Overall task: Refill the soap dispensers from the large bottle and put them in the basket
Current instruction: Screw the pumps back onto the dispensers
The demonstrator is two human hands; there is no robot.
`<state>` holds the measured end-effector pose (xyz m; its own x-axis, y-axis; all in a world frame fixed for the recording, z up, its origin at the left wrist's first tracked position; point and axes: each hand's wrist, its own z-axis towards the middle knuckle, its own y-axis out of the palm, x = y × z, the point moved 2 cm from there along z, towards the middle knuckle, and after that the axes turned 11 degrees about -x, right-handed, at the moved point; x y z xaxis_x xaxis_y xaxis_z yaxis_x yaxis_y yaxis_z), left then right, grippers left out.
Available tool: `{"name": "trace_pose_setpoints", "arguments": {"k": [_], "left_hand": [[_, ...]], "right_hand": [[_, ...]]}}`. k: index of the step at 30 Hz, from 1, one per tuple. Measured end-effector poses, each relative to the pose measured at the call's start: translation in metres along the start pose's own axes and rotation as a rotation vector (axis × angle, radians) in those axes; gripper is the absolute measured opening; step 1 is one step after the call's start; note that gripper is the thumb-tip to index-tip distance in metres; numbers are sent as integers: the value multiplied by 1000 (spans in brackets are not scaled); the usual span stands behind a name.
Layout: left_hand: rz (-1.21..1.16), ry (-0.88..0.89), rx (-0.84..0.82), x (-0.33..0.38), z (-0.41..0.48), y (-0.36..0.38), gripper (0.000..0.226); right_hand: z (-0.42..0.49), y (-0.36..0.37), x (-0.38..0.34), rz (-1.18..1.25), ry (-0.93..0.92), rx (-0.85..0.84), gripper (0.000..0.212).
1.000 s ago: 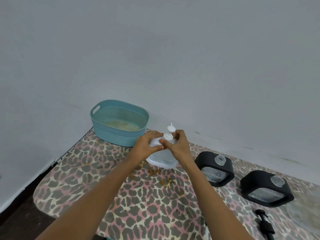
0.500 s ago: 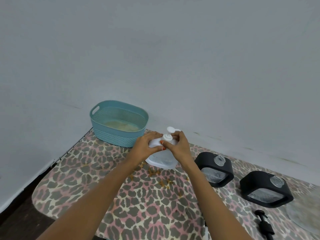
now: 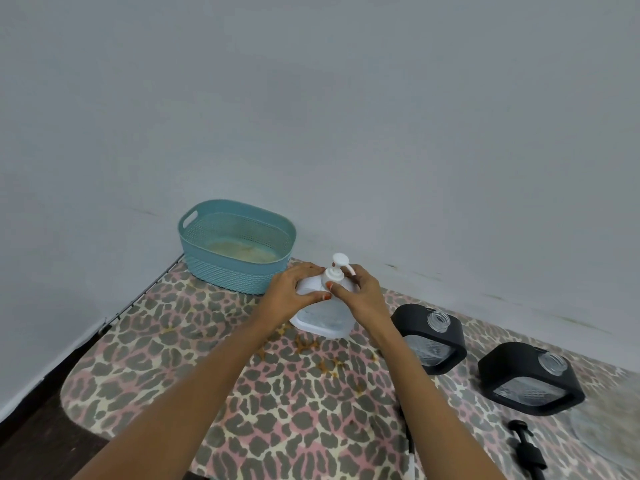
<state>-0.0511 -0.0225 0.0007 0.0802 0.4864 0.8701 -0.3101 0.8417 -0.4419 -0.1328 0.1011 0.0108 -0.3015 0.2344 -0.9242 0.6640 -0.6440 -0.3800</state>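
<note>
Pump has turned since earlier; both hands' grip clasps large bottle.

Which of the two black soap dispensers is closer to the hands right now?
The left black dispenser, right beside the right hand and wrist. The other black dispenser sits farther right, toward the table's edge.

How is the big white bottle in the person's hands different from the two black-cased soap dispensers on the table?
The large white plastic bottle has its white pump head on; the near black-cased clear dispenser and the far black-cased clear dispenser have bare, open necks. The bottle is gripped by the left hand and right hand; the dispensers sit untouched. The bottle is pale throughout; each dispenser is dark-framed. All rest on the leopard-print table cover.
</note>
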Motion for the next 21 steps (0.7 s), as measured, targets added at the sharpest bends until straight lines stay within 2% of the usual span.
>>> {"name": "trace_pose_setpoints", "arguments": {"k": [6, 14, 21], "left_hand": [[26, -8, 3, 0, 0, 0, 45], [-1, -10, -1, 0, -1, -1, 46], [25, -17, 20, 1, -1, 0, 47]], "right_hand": [[6, 11, -1, 6, -1, 146, 37], [-2, -3, -5, -72, 20, -130, 43], [6, 0, -4, -74, 33, 88, 33]]}}
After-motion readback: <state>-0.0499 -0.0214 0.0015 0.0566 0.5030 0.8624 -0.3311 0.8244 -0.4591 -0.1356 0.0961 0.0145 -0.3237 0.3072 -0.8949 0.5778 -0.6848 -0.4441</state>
